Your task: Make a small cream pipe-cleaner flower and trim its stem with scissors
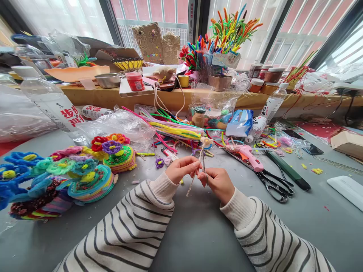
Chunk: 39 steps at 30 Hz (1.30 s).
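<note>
My left hand and my right hand meet over the grey table, both pinched on a thin cream pipe-cleaner stem. The stem stands nearly upright and ends in a small cream flower head. A loose cream strand hangs down from between my fingers. Both wrists wear cream-cuffed striped sleeves.
Stacks of colourful pipe-cleaner flowers lie at the left. A pink glue gun and black scissors rest at the right. Bundled pipe cleaners, a plastic bottle, a small jar and a cluttered wooden ledge lie beyond.
</note>
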Each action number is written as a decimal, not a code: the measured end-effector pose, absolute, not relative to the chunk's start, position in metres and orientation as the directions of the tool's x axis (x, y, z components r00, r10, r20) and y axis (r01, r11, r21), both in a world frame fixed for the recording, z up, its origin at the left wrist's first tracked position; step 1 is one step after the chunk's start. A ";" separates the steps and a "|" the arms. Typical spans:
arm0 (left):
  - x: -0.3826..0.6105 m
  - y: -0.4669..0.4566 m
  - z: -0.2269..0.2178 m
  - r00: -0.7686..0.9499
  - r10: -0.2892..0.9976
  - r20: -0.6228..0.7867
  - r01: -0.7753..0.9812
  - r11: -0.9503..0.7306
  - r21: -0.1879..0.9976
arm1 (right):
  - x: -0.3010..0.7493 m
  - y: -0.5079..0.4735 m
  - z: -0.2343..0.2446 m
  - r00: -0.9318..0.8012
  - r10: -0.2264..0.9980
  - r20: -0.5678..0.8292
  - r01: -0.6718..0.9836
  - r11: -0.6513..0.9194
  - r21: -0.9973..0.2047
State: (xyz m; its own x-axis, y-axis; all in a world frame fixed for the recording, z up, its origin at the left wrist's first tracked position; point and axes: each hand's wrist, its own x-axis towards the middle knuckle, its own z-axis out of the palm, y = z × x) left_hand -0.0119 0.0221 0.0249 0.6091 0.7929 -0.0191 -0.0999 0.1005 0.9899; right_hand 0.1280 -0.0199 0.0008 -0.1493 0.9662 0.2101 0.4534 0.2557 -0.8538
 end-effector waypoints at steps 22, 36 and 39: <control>-0.011 0.024 0.022 0.530 0.847 -0.030 -0.193 0.155 0.969 | 0.123 -0.021 -0.002 -0.271 0.955 0.118 0.490 0.242 -0.837; -0.011 0.024 0.023 0.529 0.848 -0.034 -0.197 0.162 0.967 | 0.123 -0.021 0.001 -0.270 0.955 0.121 0.503 0.247 -0.828; -0.012 0.024 0.023 0.521 0.854 -0.024 -0.207 0.153 0.966 | 0.123 -0.021 0.000 -0.268 0.958 0.105 0.515 0.234 -0.824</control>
